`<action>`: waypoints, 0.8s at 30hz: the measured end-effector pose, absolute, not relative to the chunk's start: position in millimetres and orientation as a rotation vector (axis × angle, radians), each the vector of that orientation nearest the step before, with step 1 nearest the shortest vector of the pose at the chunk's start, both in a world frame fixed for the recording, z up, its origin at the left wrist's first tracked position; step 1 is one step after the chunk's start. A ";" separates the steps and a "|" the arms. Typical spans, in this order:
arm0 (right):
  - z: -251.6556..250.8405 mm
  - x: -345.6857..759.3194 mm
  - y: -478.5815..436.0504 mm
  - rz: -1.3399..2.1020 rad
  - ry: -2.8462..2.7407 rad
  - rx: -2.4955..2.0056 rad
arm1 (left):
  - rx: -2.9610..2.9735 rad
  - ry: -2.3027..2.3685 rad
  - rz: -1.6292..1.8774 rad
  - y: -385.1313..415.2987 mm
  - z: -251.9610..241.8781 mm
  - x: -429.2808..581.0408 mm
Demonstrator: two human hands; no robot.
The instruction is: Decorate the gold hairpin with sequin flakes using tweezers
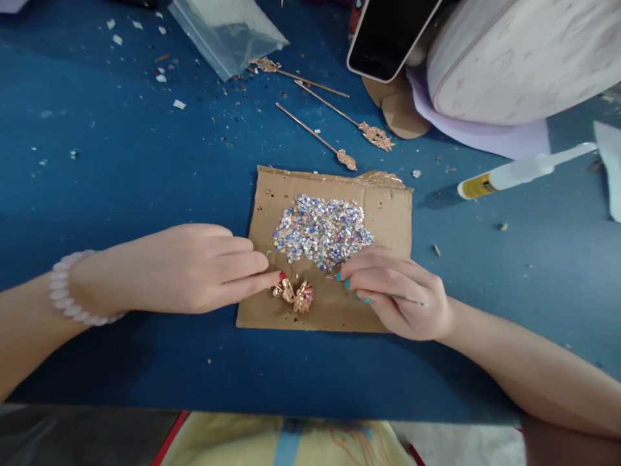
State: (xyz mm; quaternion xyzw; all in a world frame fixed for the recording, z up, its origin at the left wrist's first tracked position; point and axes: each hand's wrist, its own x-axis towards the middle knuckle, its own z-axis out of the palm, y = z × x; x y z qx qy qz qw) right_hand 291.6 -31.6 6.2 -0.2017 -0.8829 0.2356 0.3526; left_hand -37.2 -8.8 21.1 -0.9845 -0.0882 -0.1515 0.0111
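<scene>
A piece of brown cardboard (320,318) lies on the blue table, bearing a spread pile of small glittering chips (323,230). Below the pile is a rose-gold flower ornament (295,295) with pink-red bits on its right part. My left hand (194,268), a pale bead bracelet at its wrist, reaches in from the left; its fingers are pressed together and the index fingertip touches the ornament's left end. My right hand (400,291) is closed in a pinch around a thin tool (410,300), its fingertips at the pile's lower right edge.
Three rose-gold hairpins (315,134) lie behind the cardboard. Farther back are a clear plastic bag (230,39) and a phone (392,35). At the right are a white rounded object (524,61) and a glue bottle (514,175). Loose chips dot the table (145,162).
</scene>
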 end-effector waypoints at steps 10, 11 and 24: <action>9.7 288.9 -33.0 0.525 -2.337 -0.456 | -3.053 -0.205 -0.406 -5.7 18.4 -39.8; 10.4 288.9 -33.0 0.511 -2.347 -0.450 | -3.055 -0.203 -0.409 -5.6 18.1 -40.1; 12.3 288.0 -34.5 0.215 -2.440 -0.355 | -3.135 -0.230 -0.412 -4.7 15.7 -41.1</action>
